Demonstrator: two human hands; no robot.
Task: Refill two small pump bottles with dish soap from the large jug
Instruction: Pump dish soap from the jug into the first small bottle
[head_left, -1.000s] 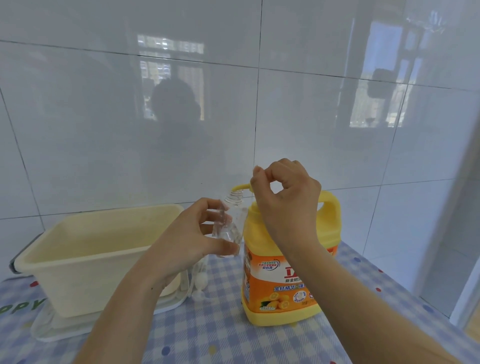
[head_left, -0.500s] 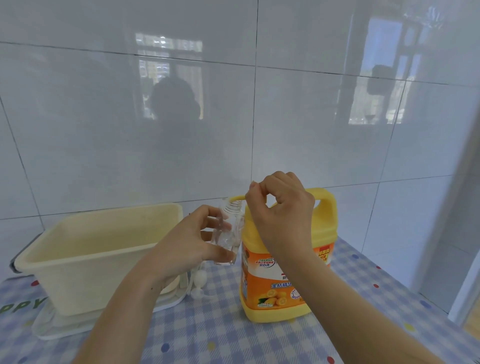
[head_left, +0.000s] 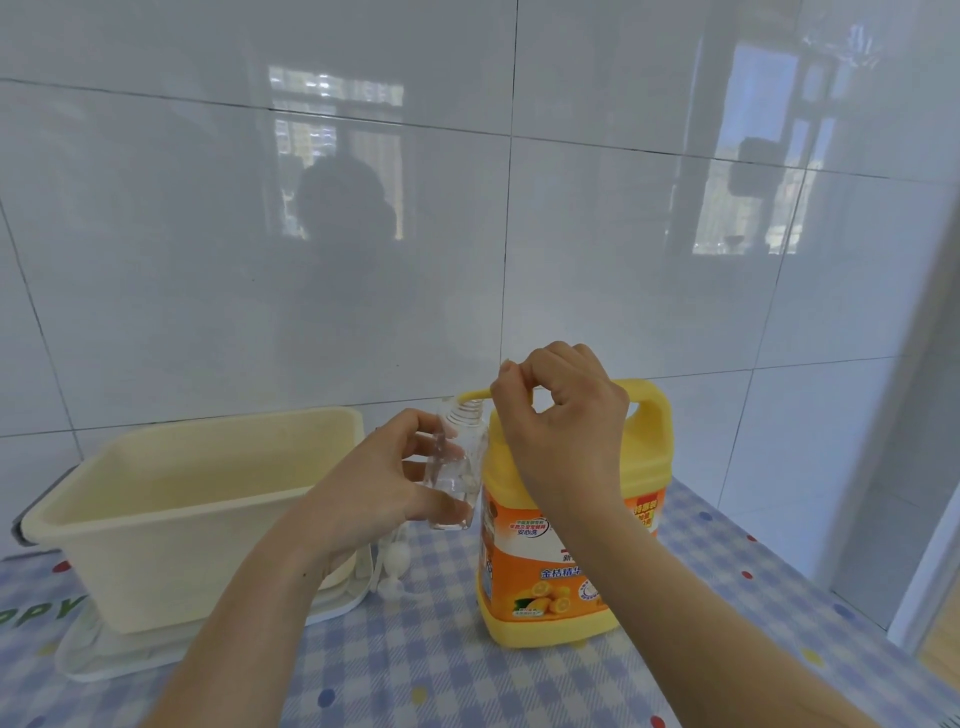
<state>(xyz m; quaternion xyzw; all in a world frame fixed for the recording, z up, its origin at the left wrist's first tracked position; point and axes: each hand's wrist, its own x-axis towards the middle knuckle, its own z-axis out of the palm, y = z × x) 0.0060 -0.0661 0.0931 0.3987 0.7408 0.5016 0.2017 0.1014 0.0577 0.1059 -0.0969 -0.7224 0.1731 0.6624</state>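
Observation:
A large yellow jug (head_left: 566, 566) with an orange label stands on the checked tablecloth. Its yellow pump spout (head_left: 470, 396) reaches left over the open threaded neck of a small clear bottle (head_left: 460, 467). My left hand (head_left: 384, 478) holds that bottle upright, just left of the jug and lifted off the table. My right hand (head_left: 558, 415) rests closed on the jug's pump head, which it hides. A white pump top (head_left: 392, 566) lies on the cloth below the bottle. I see no second small bottle.
A cream plastic tub (head_left: 171, 509) sits on a clear tray (head_left: 104, 660) at the left. White tiled wall runs close behind. The table's right edge (head_left: 810, 603) drops off near a door frame.
My right hand has sunk a little on the jug's pump. The bottle in my left hand stays under the spout; the camera has shifted slightly.

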